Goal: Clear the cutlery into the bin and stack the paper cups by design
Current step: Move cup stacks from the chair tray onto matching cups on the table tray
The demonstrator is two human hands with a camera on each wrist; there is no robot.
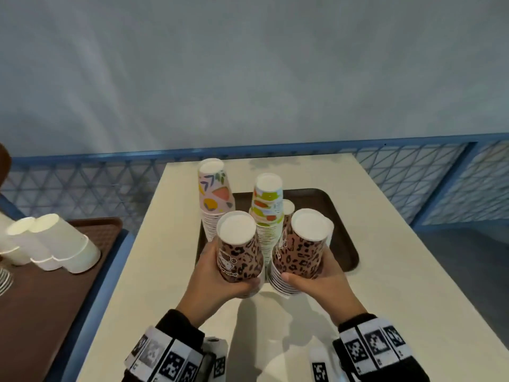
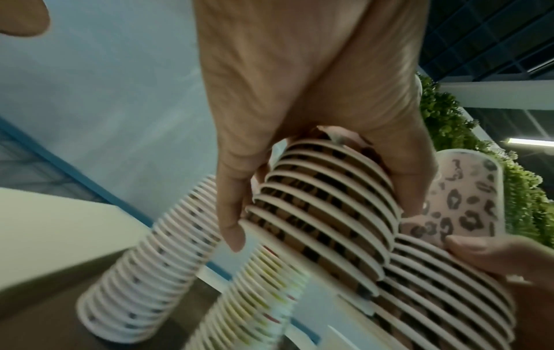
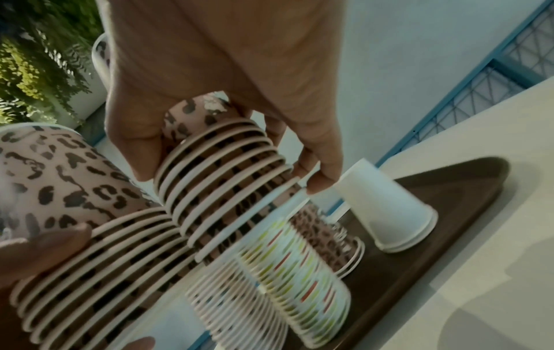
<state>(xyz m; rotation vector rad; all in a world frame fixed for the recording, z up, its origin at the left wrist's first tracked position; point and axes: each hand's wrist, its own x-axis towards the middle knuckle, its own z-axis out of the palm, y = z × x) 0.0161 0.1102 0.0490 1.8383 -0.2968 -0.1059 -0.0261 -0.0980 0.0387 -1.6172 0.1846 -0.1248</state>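
Observation:
My left hand (image 1: 217, 274) grips a stack of upside-down leopard-print cups (image 1: 239, 252) around its lower part. My right hand (image 1: 322, 282) grips a second leopard-print stack (image 1: 300, 252) the same way. Both stacks sit side by side at the near edge of the brown tray (image 1: 344, 244), their rims almost meeting (image 2: 389, 248). Behind them stand a tall pink patterned stack (image 1: 214, 199) and a green-and-white patterned stack (image 1: 267, 213). Farther back on the tray are a short leopard-print stack (image 3: 329, 236) and an upturned white cup (image 3: 386, 208). No cutlery is in view.
The tray lies on a cream table (image 1: 399, 285) with bare surface to its right and in front. A second brown tray (image 1: 41, 299) at the left carries several white cups (image 1: 55, 244) on their sides. A blue mesh railing (image 1: 96, 183) runs behind the table.

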